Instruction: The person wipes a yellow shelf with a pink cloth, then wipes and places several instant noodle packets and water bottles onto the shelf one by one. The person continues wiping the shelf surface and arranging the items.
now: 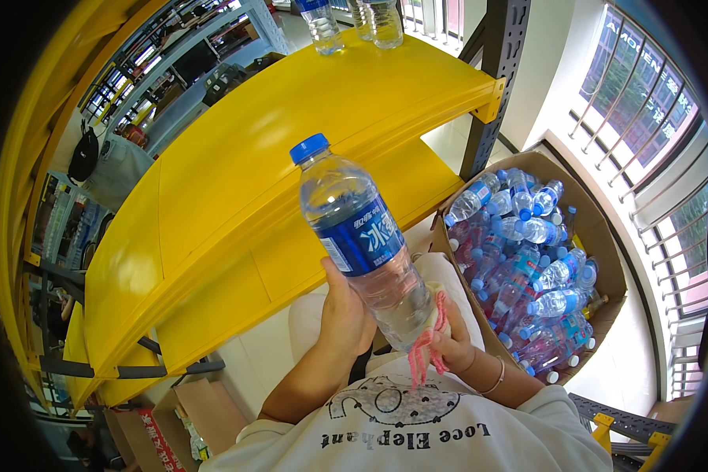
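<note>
A clear plastic water bottle (363, 236) with a blue cap and blue label is tilted in front of my chest. My left hand (345, 310) grips its side just below the label, thumb along the edge. Against the lower part of the bottle, my right hand (457, 339) holds a pale cloth with a pink edging (438, 321). Part of the cloth is hidden by my fingers and the bottle. Before me runs a yellow metal shelf (230, 194), with a lower yellow shelf board (307, 259) beneath it.
A large cardboard box (616, 265) full of plastic bottles stands on the floor at right. Several bottles (386, 26) stand at the shelf's far end, near a dark upright post (495, 88). Another open cardboard box (212, 407) lies lower left. Barred windows (631, 88) line the right.
</note>
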A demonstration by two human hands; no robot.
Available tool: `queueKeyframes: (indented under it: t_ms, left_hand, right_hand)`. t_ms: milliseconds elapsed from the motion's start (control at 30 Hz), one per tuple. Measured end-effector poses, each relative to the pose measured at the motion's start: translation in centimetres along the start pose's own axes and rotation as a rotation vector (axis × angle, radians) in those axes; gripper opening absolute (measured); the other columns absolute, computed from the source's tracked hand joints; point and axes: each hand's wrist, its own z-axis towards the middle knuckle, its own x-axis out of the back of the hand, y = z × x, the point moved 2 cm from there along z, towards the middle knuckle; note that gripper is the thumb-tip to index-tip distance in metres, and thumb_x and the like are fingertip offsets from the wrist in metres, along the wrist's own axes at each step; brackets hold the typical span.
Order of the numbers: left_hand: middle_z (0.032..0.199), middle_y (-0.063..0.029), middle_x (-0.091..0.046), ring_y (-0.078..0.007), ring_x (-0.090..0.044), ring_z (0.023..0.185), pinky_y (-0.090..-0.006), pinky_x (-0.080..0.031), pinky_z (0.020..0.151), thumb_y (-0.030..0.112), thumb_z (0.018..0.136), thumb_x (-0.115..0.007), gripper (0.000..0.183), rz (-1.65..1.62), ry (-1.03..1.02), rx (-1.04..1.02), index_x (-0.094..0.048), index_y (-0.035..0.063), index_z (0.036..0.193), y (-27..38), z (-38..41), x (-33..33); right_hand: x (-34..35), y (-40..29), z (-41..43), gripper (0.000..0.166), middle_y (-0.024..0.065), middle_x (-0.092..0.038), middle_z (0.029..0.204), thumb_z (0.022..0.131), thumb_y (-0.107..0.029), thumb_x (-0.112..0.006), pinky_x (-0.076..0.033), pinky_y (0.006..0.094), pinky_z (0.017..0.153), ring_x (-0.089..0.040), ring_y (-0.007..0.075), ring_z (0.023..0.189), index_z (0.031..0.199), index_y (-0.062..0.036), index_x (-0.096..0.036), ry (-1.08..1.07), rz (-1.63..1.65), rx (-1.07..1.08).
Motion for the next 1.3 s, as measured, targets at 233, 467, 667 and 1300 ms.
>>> queueKeyframes:
  t_ms: [233, 467, 667, 1300]
  left_hand:
    - [0.098, -0.0091, -0.053, -0.0211, -0.052, 0.086, -0.0341, -0.042, 0.075, 0.056, 0.082, -0.026, 0.059, -0.143, -0.064, 0.043, -0.045, 0.0063, 0.107, -1.2, -0.4, 0.7]
    - [0.104, -0.0079, -0.052, -0.019, -0.053, 0.092, -0.0327, -0.043, 0.08, 0.062, 0.059, -0.06, 0.079, 0.214, -0.128, 0.059, -0.043, 0.0029, 0.11, -2.7, -0.7, 2.6]
    - [0.103, -0.0075, -0.052, -0.0184, -0.053, 0.091, -0.0331, -0.044, 0.079, 0.06, 0.061, -0.059, 0.079, 0.047, -0.413, 0.239, -0.041, 0.003, 0.112, -3.5, -1.4, 2.8]
    - [0.098, -0.0081, -0.052, -0.0158, -0.052, 0.088, -0.0287, -0.042, 0.078, 0.051, 0.061, -0.066, 0.075, 0.168, -0.137, -0.3, -0.039, -0.0008, 0.109, -2.3, 0.1, 2.6]
  right_hand:
    - [0.1, 1.0, -0.8, 0.048, 0.0226, -0.033, 0.12, 0.066, -0.01, -0.065, -0.032, 0.0522, 0.085, -0.041, 0.0467, 0.099, 0.109, -0.0206, -0.045, -0.079, -0.494, 0.509]
    - [-0.7, -3.3, 2.4, 0.056, 0.0211, -0.02, 0.131, 0.073, -0.023, -0.058, -0.019, 0.0507, 0.095, -0.016, 0.049, 0.117, 0.122, -0.0108, -0.034, -0.225, -0.645, 0.562]
    - [-0.4, -8.1, 10.7, 0.051, 0.016, -0.018, 0.134, 0.08, -0.017, -0.049, -0.01, 0.04, 0.1, -0.012, 0.0349, 0.124, 0.125, -0.0046, -0.029, -0.177, -0.505, 0.611]
    - [-1.7, -1.0, 1.5, 0.042, 0.0133, -0.049, 0.108, 0.087, -0.029, -0.036, -0.039, 0.0333, 0.081, -0.049, 0.0259, 0.098, 0.118, -0.0008, -0.033, 0.224, 0.227, -0.402]
